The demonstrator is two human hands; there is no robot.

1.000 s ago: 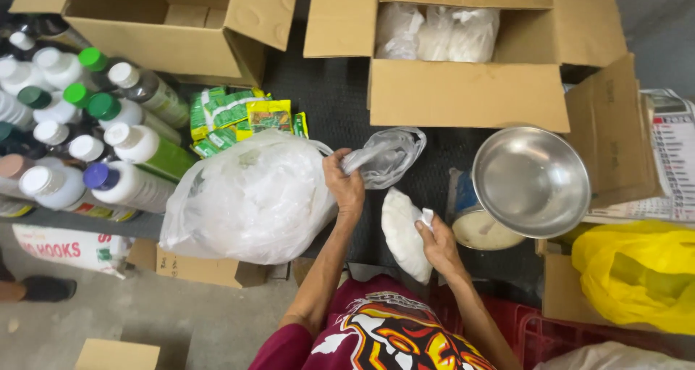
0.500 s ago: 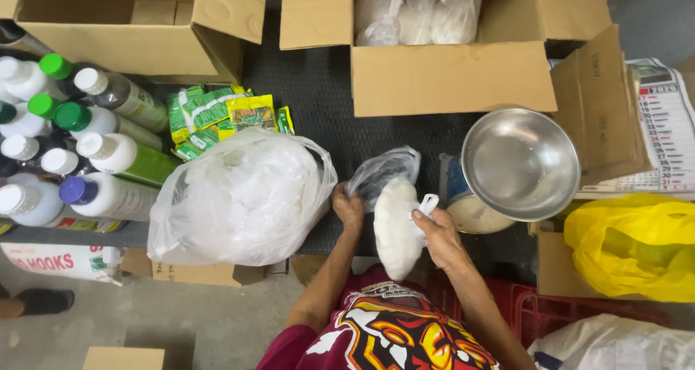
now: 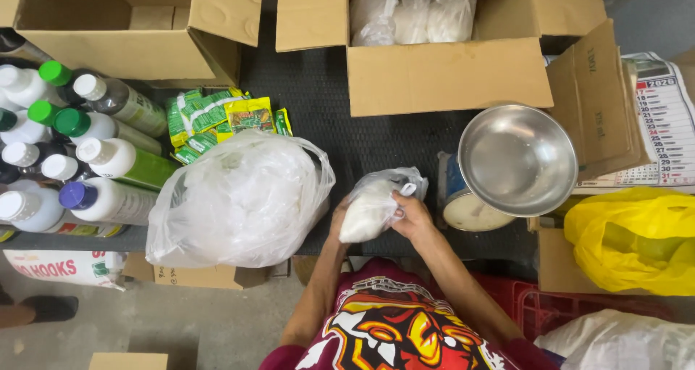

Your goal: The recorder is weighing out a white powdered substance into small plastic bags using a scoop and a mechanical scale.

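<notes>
Over the black mat, both hands' fingers [image 3: 402, 209] curl around a small white powder bag [image 3: 369, 209], forearms angled inward.

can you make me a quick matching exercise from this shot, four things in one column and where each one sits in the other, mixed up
Things:
1. small bag of white powder
2. steel bowl
3. yellow bag
4. green sachets

Places:
A. on top of a round tin, right of the hands
B. at the far right edge, below the calendar
C. held between the left hand and the right hand
D. behind the big clear bag, beside the bottles

Pairs: 1-C, 2-A, 3-B, 4-D
</notes>
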